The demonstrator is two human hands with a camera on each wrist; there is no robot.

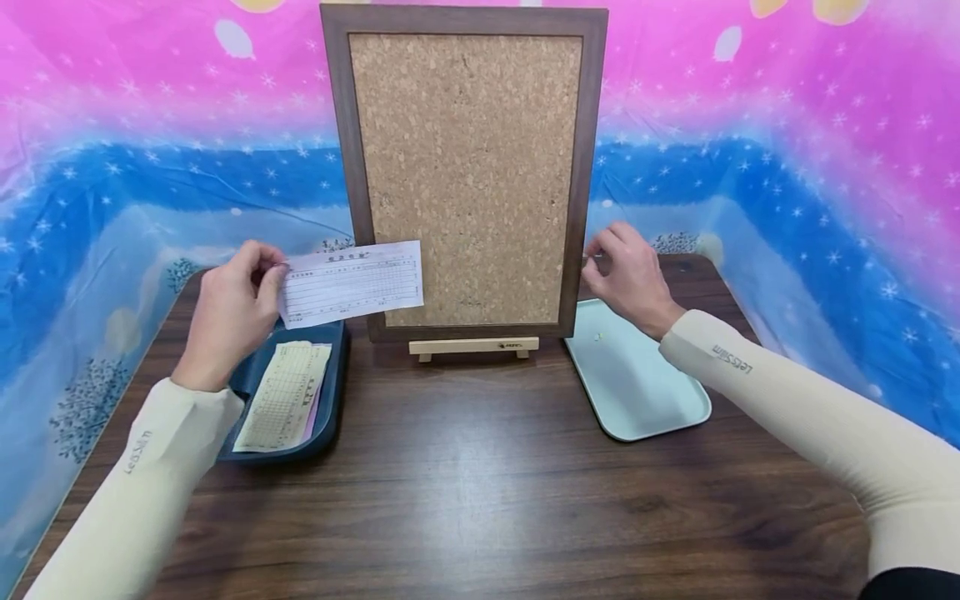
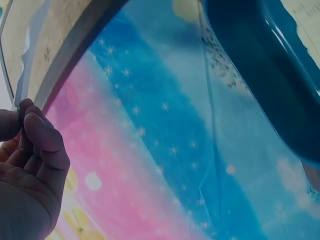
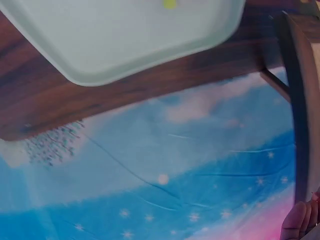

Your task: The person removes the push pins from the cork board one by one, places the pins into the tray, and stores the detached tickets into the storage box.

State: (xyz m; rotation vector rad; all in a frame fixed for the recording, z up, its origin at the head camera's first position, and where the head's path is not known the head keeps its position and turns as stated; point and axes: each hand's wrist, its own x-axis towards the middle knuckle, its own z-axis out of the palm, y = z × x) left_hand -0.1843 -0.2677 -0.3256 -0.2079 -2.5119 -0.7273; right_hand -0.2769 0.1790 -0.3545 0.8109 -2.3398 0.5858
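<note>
My left hand (image 1: 232, 312) pinches the left edge of a white printed receipt slip (image 1: 352, 283) between thumb and fingers. The slip's right part overlaps the lower left frame of a corkboard (image 1: 465, 175). Edge-on, the same slip (image 2: 31, 50) shows as a thin strip in the left wrist view. My right hand (image 1: 628, 275) is by the board's lower right edge, thumb and fingertips pinched together. At those fingertips a tiny red thing (image 3: 315, 196), like a push pin, just shows in the right wrist view; most of it is hidden.
A blue tray (image 1: 333, 400) on the left holds yellowish printed slips (image 1: 285, 396) with a pink one beneath. On the right lies a pale green tray (image 1: 645, 408) bearing a small yellow piece (image 1: 598, 337). A wooden stand (image 1: 474, 347) supports the board on the brown table (image 1: 480, 500).
</note>
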